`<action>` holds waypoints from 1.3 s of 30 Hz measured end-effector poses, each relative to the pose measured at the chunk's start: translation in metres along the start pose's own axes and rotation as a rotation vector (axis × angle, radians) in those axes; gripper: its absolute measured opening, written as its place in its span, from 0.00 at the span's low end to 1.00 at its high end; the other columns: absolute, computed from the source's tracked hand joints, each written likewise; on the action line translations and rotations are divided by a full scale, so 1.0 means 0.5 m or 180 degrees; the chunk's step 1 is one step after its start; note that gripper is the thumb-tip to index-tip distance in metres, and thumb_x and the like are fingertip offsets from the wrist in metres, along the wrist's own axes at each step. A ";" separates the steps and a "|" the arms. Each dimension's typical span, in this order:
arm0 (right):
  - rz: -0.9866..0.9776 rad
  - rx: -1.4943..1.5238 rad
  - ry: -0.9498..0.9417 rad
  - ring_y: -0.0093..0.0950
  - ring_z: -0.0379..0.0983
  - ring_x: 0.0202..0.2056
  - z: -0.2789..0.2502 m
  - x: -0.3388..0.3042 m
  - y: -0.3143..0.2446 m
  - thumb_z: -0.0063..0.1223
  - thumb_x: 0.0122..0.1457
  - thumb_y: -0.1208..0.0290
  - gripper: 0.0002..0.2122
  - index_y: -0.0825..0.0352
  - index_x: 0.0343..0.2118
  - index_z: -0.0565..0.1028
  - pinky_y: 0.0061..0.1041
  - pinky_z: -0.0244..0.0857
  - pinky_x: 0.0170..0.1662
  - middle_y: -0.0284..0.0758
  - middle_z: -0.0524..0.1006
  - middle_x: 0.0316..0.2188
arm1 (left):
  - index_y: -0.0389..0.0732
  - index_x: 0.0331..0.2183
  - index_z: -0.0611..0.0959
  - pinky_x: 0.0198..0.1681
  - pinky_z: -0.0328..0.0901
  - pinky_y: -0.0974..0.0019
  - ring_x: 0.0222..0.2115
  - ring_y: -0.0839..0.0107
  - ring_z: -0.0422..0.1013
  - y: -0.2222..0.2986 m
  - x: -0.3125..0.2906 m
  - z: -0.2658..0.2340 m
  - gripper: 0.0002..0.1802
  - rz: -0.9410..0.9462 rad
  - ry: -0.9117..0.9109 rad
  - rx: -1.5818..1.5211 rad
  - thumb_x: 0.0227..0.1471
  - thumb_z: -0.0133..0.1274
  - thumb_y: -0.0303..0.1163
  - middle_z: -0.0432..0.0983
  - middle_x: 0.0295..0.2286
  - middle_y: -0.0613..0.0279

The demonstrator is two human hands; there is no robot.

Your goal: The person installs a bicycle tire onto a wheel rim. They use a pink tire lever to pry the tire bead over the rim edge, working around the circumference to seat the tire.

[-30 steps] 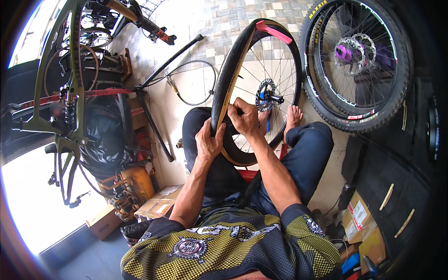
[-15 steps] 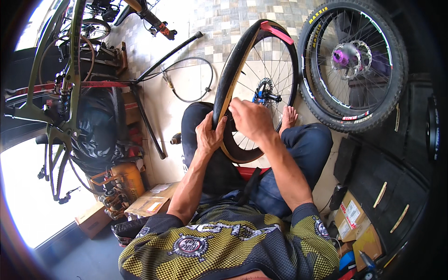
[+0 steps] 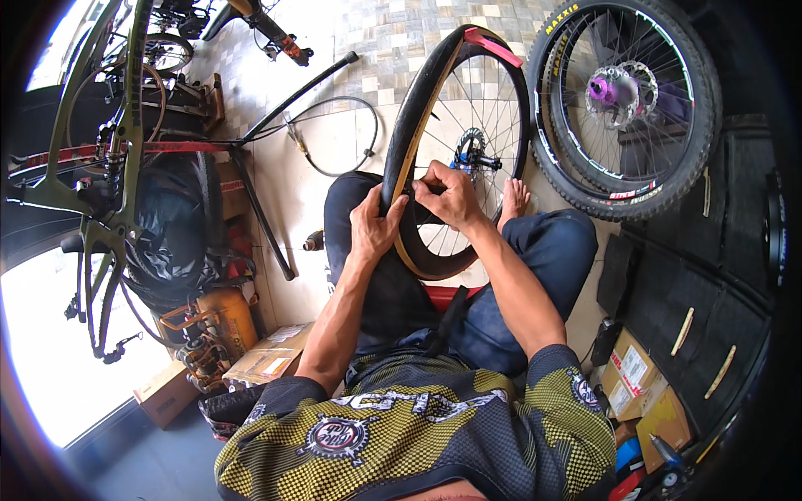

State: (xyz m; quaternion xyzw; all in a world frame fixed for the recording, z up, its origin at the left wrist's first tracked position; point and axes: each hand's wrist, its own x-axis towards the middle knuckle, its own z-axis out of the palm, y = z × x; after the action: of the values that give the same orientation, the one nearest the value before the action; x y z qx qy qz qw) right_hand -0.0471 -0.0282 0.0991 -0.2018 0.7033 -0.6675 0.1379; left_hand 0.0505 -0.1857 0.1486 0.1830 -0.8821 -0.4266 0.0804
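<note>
A bicycle wheel [image 3: 525, 125] leans up between my legs, its black tyre [image 3: 415, 104] showing a tan sidewall along the left. My left hand [image 3: 373, 221] is wrapped round the tyre low on that side, thumb on the sidewall. Close beside it, my right hand [image 3: 449, 198] has its fingers curled and pinched at the inner edge of the tyre and rim; what lies between the fingertips is hidden. A pink tyre lever [image 3: 494, 48] sits across the rim at the top of the wheel. At the hub is a disc rotor [image 3: 469, 144] with blue parts.
Two knobbly-tyred wheels [image 3: 710, 125] with a purple hub stand at the right. On the left, a green bike frame [image 3: 125, 175] hangs by a black stand [image 3: 263, 209]. A looped cable [image 3: 372, 125] lies on the floor. Cardboard boxes [image 3: 271, 355] and an orange jack [image 3: 230, 321] are lower left.
My right hand has turned and drawn up slightly, its fingertips now at the rim's inner edge. The left hand keeps its hold on the tyre. The whole view has shifted a little.
</note>
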 end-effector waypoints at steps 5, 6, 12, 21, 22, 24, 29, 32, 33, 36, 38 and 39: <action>-0.0235 0.0150 -0.0013 0.16 0.63 0.18 0.005 0.016 -0.002 0.65 0.58 0.75 0.12 0.69 0.24 0.71 0.26 0.59 0.22 0.30 0.71 0.14 | 0.35 0.47 0.84 0.30 0.71 0.66 0.24 0.73 0.77 -0.008 0.004 -0.005 0.18 0.0059 -0.0068 0.0077 0.59 0.67 0.32 0.82 0.24 0.56; -0.0221 0.0161 -0.0021 0.15 0.61 0.19 0.007 0.018 0.003 0.66 0.58 0.75 0.13 0.69 0.23 0.70 0.25 0.57 0.21 0.29 0.69 0.14 | 0.35 0.47 0.83 0.30 0.71 0.66 0.24 0.76 0.76 -0.008 0.002 -0.005 0.17 0.0090 -0.0039 0.0111 0.59 0.67 0.32 0.81 0.24 0.57; -0.0374 0.0380 0.0133 0.13 0.59 0.19 0.031 0.019 0.019 0.65 0.59 0.75 0.14 0.67 0.21 0.69 0.25 0.56 0.22 0.27 0.67 0.13 | 0.34 0.47 0.83 0.30 0.70 0.68 0.24 0.75 0.74 -0.029 0.004 0.004 0.17 0.0224 0.0075 0.0074 0.59 0.66 0.31 0.80 0.25 0.58; 0.0084 0.0661 0.0015 0.13 0.58 0.20 0.031 0.009 0.021 0.65 0.62 0.73 0.13 0.67 0.24 0.71 0.23 0.54 0.23 0.23 0.66 0.15 | 0.35 0.49 0.82 0.31 0.71 0.65 0.25 0.67 0.78 -0.019 0.002 0.002 0.18 0.0212 0.0049 0.0117 0.58 0.66 0.30 0.82 0.28 0.54; -0.0073 0.0672 0.0090 0.13 0.59 0.21 0.036 0.007 0.021 0.65 0.62 0.73 0.12 0.67 0.25 0.72 0.22 0.54 0.23 0.22 0.66 0.15 | 0.36 0.49 0.82 0.31 0.72 0.65 0.25 0.67 0.79 -0.021 0.002 0.003 0.18 0.0249 0.0083 0.0079 0.58 0.66 0.30 0.82 0.28 0.53; -0.0102 0.0650 0.0131 0.12 0.60 0.21 0.037 0.003 0.018 0.65 0.63 0.73 0.11 0.67 0.27 0.73 0.21 0.55 0.23 0.22 0.68 0.17 | 0.36 0.49 0.82 0.32 0.72 0.65 0.26 0.67 0.79 -0.017 0.003 0.005 0.18 0.0154 0.0077 0.0093 0.58 0.67 0.30 0.83 0.29 0.52; 0.0393 0.0948 0.0509 0.09 0.58 0.23 0.040 -0.009 0.022 0.60 0.67 0.75 0.11 0.65 0.28 0.72 0.17 0.52 0.25 0.18 0.67 0.20 | 0.34 0.47 0.83 0.33 0.72 0.67 0.26 0.74 0.78 -0.019 0.001 0.008 0.16 0.0257 0.0220 0.0131 0.59 0.66 0.31 0.82 0.27 0.56; 0.0437 0.1107 0.0644 0.09 0.57 0.24 0.043 0.005 0.030 0.59 0.69 0.76 0.12 0.64 0.28 0.69 0.16 0.51 0.26 0.19 0.66 0.21 | 0.35 0.47 0.83 0.31 0.71 0.67 0.25 0.75 0.77 -0.015 0.004 0.003 0.16 0.0218 0.0173 0.0141 0.59 0.66 0.31 0.82 0.25 0.56; 0.0283 0.1272 0.0695 0.09 0.56 0.23 0.053 0.010 0.024 0.59 0.68 0.76 0.12 0.64 0.28 0.70 0.16 0.51 0.25 0.18 0.66 0.20 | 0.35 0.47 0.83 0.31 0.71 0.67 0.25 0.75 0.77 -0.014 0.004 0.005 0.16 0.0172 0.0167 0.0112 0.59 0.66 0.31 0.82 0.25 0.56; 0.0183 0.0977 0.0679 0.10 0.58 0.23 0.055 0.006 0.017 0.60 0.67 0.76 0.12 0.66 0.27 0.70 0.19 0.53 0.25 0.21 0.67 0.18 | 0.35 0.46 0.84 0.30 0.70 0.67 0.23 0.75 0.76 -0.018 0.003 0.010 0.15 0.0184 0.0190 0.0108 0.59 0.65 0.32 0.81 0.24 0.57; 0.0078 0.0615 0.0646 0.11 0.61 0.23 0.057 0.002 0.027 0.62 0.65 0.75 0.11 0.67 0.28 0.71 0.21 0.59 0.25 0.25 0.70 0.17 | 0.34 0.45 0.84 0.30 0.70 0.67 0.23 0.75 0.76 -0.017 0.005 0.010 0.15 0.0157 0.0191 0.0114 0.59 0.65 0.32 0.81 0.24 0.58; 0.0052 0.0617 0.0620 0.12 0.61 0.23 0.060 0.003 0.023 0.62 0.64 0.75 0.11 0.67 0.27 0.71 0.21 0.60 0.25 0.26 0.69 0.17 | 0.34 0.45 0.84 0.30 0.70 0.67 0.24 0.75 0.76 -0.019 0.005 0.010 0.15 0.0180 0.0206 0.0125 0.59 0.65 0.32 0.81 0.24 0.57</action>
State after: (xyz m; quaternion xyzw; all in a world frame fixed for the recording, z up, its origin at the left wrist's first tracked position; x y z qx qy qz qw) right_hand -0.0358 -0.0551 0.0857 -0.1161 0.6472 -0.7476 0.0932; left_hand 0.0493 -0.1884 0.1380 0.1733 -0.8920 -0.4006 0.1173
